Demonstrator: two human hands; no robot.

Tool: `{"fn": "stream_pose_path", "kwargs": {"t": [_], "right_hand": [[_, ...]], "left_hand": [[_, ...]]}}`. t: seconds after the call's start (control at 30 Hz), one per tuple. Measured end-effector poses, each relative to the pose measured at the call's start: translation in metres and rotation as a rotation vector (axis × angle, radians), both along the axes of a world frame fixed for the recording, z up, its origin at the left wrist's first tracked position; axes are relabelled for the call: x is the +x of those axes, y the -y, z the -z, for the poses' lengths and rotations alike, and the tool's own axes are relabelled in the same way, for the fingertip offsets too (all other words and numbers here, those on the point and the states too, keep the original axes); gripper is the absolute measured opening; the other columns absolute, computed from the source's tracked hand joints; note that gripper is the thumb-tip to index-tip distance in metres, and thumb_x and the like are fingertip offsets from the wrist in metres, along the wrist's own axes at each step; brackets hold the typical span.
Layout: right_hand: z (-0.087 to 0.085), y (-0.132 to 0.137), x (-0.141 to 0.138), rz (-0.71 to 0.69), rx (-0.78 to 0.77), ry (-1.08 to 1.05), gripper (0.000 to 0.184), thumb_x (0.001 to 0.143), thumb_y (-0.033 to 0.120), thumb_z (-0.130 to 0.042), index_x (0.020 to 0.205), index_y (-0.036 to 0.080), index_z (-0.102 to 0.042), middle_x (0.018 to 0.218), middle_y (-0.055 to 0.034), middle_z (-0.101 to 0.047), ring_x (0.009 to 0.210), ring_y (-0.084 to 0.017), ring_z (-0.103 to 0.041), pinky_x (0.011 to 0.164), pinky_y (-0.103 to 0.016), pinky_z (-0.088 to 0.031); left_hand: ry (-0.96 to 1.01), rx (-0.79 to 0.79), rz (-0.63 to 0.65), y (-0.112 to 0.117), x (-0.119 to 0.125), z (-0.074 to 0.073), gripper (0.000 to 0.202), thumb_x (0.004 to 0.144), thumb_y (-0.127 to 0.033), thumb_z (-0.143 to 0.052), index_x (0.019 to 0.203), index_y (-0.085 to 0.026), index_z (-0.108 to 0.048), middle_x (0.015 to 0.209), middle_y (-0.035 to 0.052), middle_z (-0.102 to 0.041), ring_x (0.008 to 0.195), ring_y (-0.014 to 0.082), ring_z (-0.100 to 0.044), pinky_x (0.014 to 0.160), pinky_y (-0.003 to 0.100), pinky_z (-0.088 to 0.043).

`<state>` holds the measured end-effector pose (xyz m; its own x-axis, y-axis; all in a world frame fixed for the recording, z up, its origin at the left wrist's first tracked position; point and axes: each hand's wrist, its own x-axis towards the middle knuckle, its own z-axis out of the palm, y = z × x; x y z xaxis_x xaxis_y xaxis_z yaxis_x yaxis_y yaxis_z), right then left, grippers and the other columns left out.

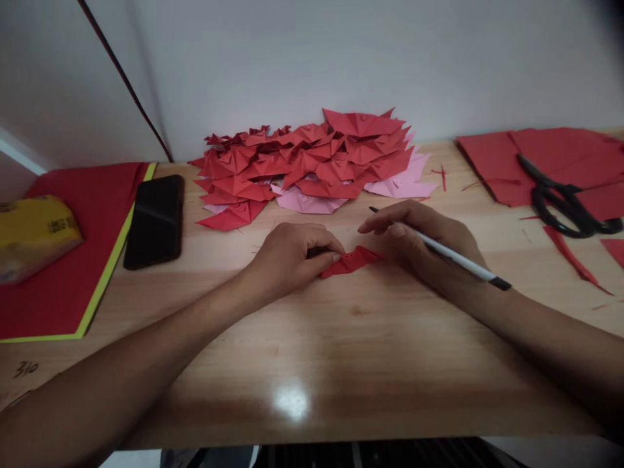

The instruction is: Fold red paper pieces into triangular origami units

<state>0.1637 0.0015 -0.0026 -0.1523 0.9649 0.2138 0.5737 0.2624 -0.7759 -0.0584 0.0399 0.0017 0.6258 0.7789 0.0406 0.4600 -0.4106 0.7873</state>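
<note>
My left hand [292,255] rests on the wooden table [312,364] with its fingertips pressing down a small folded red paper piece [351,260]. My right hand [420,244] holds a white pen [455,259] with a dark tip pointing back left, and its fingers sit just right of the red piece. Behind both hands lies a heap of folded red and pink paper shapes [312,162] against the wall.
A black phone [156,220] lies at the left beside a red sheet with a yellow edge [63,286] carrying a yellow packet [34,235]. Flat red paper sheets [550,159], black scissors [568,203] and red offcuts [575,260] lie at the right.
</note>
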Motion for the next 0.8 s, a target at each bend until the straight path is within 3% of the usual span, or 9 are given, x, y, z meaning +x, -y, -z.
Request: {"fn": "stream_pose_path", "kwargs": {"t": [0.17,0.4,0.7,0.8], "right_hand": [[-0.005,-0.001,-0.001,-0.090,-0.100,0.105,0.026,0.087,0.043,-0.058,0.103,0.022,-0.060,0.096,-0.0036,-0.069,0.081,-0.018,-0.064,0.070,-0.029,-0.049],[0.001,-0.003,-0.001,-0.083,-0.054,0.079,0.011,0.085,0.028,-0.055,0.093,0.022,-0.053,0.080,-0.0001,-0.063,0.065,-0.013,-0.057,0.060,-0.024,-0.044],[0.004,-0.015,0.007,-0.061,-0.077,-0.055,0.013,0.083,0.031,-0.056,0.092,0.021,-0.054,0.078,0.0007,-0.059,0.065,-0.013,-0.051,0.059,-0.025,-0.039],[0.002,-0.018,0.011,-0.071,-0.144,-0.142,0.018,0.083,0.037,-0.057,0.092,0.022,-0.054,0.074,0.0019,-0.056,0.062,-0.012,-0.047,0.056,-0.024,-0.036]], "left_hand": [[0.070,0.073,0.009,0.001,0.000,0.000,0.015,0.081,-0.014,-0.060,0.085,-0.017,-0.074,0.073,0.0004,-0.068,0.066,0.0096,-0.058,0.063,0.020,-0.041],[0.091,0.069,-0.015,0.001,-0.001,0.000,0.015,0.082,-0.015,-0.060,0.088,-0.017,-0.073,0.078,0.0007,-0.068,0.066,0.0083,-0.057,0.063,0.019,-0.041],[0.166,-0.240,-0.022,-0.004,-0.007,0.005,0.025,0.077,-0.026,-0.067,0.098,-0.014,-0.071,0.081,0.0027,-0.068,0.065,0.0091,-0.056,0.059,0.019,-0.040],[0.228,-0.263,-0.104,-0.006,-0.008,0.006,0.023,0.075,-0.025,-0.068,0.094,-0.011,-0.071,0.083,0.0047,-0.070,0.067,0.0095,-0.057,0.061,0.019,-0.042]]}}
